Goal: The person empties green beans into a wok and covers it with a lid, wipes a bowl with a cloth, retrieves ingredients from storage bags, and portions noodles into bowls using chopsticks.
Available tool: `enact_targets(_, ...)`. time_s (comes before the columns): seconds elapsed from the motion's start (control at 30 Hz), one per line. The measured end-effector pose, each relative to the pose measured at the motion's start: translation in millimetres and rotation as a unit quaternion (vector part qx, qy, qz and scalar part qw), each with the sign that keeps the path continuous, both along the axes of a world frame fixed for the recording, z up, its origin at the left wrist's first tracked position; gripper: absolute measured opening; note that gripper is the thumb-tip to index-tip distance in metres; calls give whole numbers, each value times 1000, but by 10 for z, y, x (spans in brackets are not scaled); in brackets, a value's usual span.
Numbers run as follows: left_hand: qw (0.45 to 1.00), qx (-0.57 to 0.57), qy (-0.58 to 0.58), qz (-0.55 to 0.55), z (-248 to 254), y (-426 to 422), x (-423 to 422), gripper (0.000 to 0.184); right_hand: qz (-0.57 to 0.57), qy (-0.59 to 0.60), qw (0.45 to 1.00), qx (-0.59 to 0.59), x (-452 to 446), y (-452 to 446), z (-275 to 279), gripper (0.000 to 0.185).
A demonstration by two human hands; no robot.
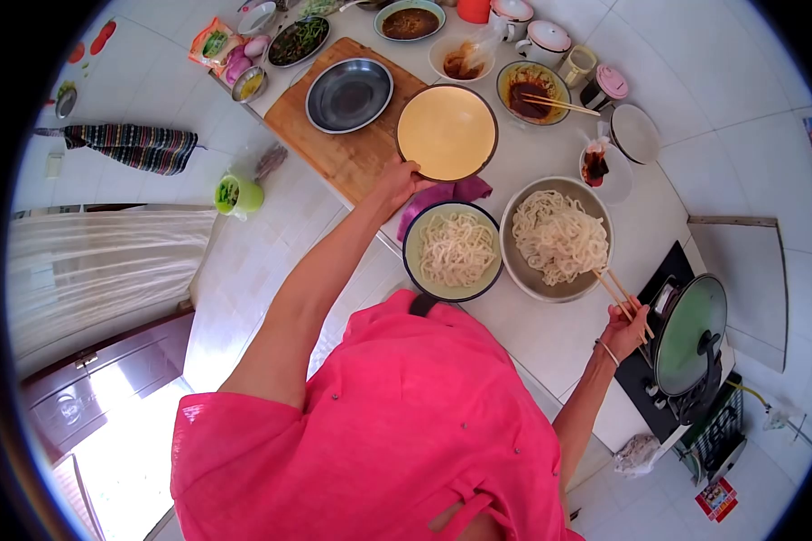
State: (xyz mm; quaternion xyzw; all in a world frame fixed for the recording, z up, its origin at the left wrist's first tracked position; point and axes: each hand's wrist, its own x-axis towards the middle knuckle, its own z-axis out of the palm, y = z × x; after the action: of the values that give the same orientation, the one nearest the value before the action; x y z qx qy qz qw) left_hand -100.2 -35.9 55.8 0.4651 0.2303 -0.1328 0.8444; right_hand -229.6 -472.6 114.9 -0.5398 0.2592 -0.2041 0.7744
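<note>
My left hand grips the near rim of a yellow bowl with a dark edge, beside the wooden cutting board. Nothing lies inside that bowl. In my right hand is a pair of chopsticks, their tips at the edge of a heap of noodles in a large metal bowl. Left of it, a dark-rimmed bowl holds more noodles. A purple cloth lies partly behind this bowl.
A dark metal plate rests on the board. Along the back stand a bowl of brown sauce, a sauce bowl with chopsticks, lidded mugs and a white bowl. A glass-lidded pan sits on the stove at right.
</note>
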Motion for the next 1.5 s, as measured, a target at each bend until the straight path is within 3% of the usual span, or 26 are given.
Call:
enact_targets(0.17, 998, -31, -46, -26, 53, -31, -74, 48, 10, -16, 1000, -6, 19, -1, 119, 37)
enact_targets(0.37, 993, 16, -92, -70, 159, -34, -75, 44, 19, -32, 999, 2, 25, 1, 300, 36)
enact_targets(0.6, 995, 51, -47, -78, 224, 1, -99, 48, 9, -41, 999, -8, 40, 32, 469, 33)
enact_targets(1.1, 981, -68, -84, -158, 418, -212, -180, 53, 7, -68, 997, -20, 48, 63, 715, 34)
enact_targets(1.3, 983, 109, -50, -137, 701, -356, -162, 58, 21, -100, 995, -20, 31, 16, 945, 37)
enact_targets(1.33, 981, 104, -102, -125, 607, -346, -135, 64, 15, -99, 995, -28, 35, 38, 1028, 36)
enact_targets(1.43, 969, 160, -76, -170, 634, -366, -79, 69, -2, -102, 994, -45, 47, 43, 1252, 35)
enact_targets(1.5, 973, 118, -72, -185, 646, -439, -43, 72, -12, -109, 993, -48, 69, 72, 1421, 35)
